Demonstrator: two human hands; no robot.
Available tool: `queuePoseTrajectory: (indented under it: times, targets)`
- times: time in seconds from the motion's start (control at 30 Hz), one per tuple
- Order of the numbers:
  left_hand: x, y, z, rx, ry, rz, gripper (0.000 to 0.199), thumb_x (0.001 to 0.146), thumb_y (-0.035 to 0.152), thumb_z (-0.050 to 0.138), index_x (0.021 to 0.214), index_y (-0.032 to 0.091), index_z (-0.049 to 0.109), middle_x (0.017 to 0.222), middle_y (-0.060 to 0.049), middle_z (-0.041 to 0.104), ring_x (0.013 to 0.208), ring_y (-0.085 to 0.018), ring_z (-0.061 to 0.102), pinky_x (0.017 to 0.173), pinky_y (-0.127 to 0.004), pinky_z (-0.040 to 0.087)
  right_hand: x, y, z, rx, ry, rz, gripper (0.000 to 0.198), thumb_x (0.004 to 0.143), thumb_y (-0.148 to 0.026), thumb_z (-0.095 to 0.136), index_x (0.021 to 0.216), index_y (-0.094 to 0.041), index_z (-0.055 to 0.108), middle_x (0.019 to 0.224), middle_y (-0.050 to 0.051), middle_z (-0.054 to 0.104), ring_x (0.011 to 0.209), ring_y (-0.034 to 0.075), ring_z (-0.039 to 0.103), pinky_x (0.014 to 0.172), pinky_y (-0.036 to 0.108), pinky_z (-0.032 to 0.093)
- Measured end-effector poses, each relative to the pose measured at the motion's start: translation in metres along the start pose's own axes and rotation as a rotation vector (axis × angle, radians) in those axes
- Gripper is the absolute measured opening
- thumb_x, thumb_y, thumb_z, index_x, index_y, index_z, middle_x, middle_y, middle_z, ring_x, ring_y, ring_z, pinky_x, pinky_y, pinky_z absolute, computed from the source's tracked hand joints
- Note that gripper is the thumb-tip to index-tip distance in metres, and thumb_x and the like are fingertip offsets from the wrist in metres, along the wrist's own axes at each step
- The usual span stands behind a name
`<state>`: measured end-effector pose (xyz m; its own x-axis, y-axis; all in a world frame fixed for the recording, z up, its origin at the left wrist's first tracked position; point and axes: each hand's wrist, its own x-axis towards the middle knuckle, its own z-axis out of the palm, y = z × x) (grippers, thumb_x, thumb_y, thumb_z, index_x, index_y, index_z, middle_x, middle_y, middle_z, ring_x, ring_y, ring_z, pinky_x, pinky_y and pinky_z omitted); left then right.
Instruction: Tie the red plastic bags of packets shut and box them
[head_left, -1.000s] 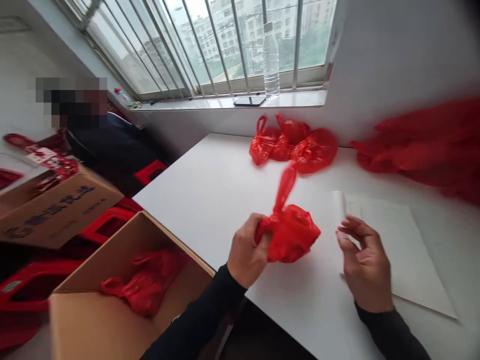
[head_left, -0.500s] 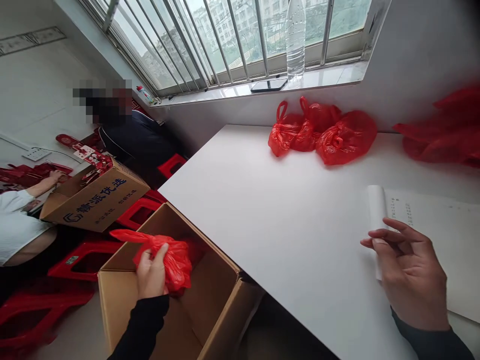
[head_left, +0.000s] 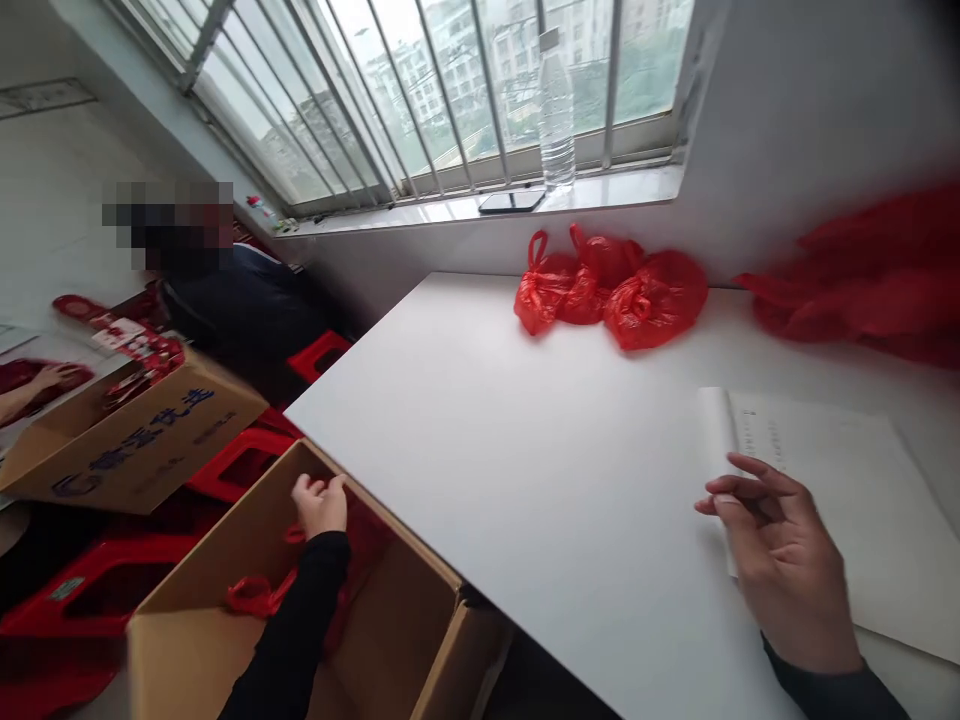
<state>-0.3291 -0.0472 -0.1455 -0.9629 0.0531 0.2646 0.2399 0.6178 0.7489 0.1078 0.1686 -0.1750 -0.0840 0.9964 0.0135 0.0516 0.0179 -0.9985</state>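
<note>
My left hand (head_left: 322,505) is above the inside of a cardboard box (head_left: 202,565), close to its table-side wall. Its fingers are loosely bent and apart, with nothing seen in them. Below, red plastic bags (head_left: 259,595) lie in the box, partly hidden by my sleeve. Palm up, my right hand (head_left: 787,560) hovers over the left part of an open notebook (head_left: 840,450) with a curled-over page. Its fingers are half bent, and I see nothing held in them.
Tied red bags (head_left: 611,290) sit on the white table (head_left: 480,420) by the wall; more red plastic (head_left: 870,280) lies right. A bottle (head_left: 556,125) and phone (head_left: 511,202) stand on the sill. Left are another box (head_left: 142,440), red stools (head_left: 97,580) and a seated person (head_left: 232,290).
My left hand has let go of the red bag, which now lies in the box, and has moved toward the table-side wall. The view has shifted; my right hand keeps its pose.
</note>
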Motion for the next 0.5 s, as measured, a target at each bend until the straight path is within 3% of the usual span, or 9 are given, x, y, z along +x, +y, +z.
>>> queuePoseTrajectory:
  times: [0.13,0.27,0.33,0.4,0.5]
  targets:
    - [-0.009,0.08,0.034,-0.089,0.005,0.318,0.058,0.09,0.021,0.06,0.144,0.02,0.038,0.141,-0.013,0.049,0.126,-0.028,0.053,0.104,-0.047,0.047,0.004,0.004,0.005,0.019,-0.06,-0.011,0.04,0.092,-0.044,0.061,0.129,-0.03,0.055,0.101,0.003,0.063,0.087,0.022,0.063,0.087,0.041,0.051]
    - [-0.04,0.159,0.11,-0.078,-0.292,0.605,0.033,0.089,0.019,0.06,0.122,0.02,0.062,0.132,-0.009,0.056,0.114,-0.024,0.059,0.098,-0.042,0.051,0.007,0.006,0.009,-0.024,-0.095,-0.017,0.036,0.096,-0.042,0.055,0.13,-0.03,0.053,0.103,0.003,0.063,0.094,0.022,0.063,0.093,0.041,0.05]
    - [-0.055,0.194,0.158,-0.025,-0.439,0.685,0.028,0.09,0.022,0.065,0.118,0.018,0.064,0.13,-0.009,0.06,0.121,-0.027,0.056,0.103,-0.049,0.047,0.007,0.005,0.011,-0.055,-0.112,-0.028,0.034,0.097,-0.041,0.053,0.13,-0.03,0.053,0.104,0.003,0.063,0.095,0.022,0.064,0.093,0.04,0.051]
    - [-0.065,0.224,0.201,0.039,-0.521,0.713,0.034,0.09,0.026,0.067,0.123,0.018,0.062,0.141,-0.011,0.053,0.131,-0.03,0.049,0.107,-0.055,0.043,0.008,0.004,0.013,-0.089,-0.13,-0.037,0.032,0.099,-0.041,0.05,0.128,-0.03,0.054,0.104,0.003,0.063,0.097,0.022,0.064,0.091,0.037,0.052]
    - [-0.069,0.263,0.245,0.132,-0.589,0.719,0.038,0.091,0.03,0.067,0.127,0.02,0.061,0.15,-0.011,0.045,0.138,-0.033,0.042,0.112,-0.06,0.036,0.008,0.001,0.016,-0.119,-0.144,-0.048,0.031,0.1,-0.039,0.047,0.127,-0.029,0.055,0.104,0.004,0.064,0.098,0.022,0.065,0.081,0.033,0.055]
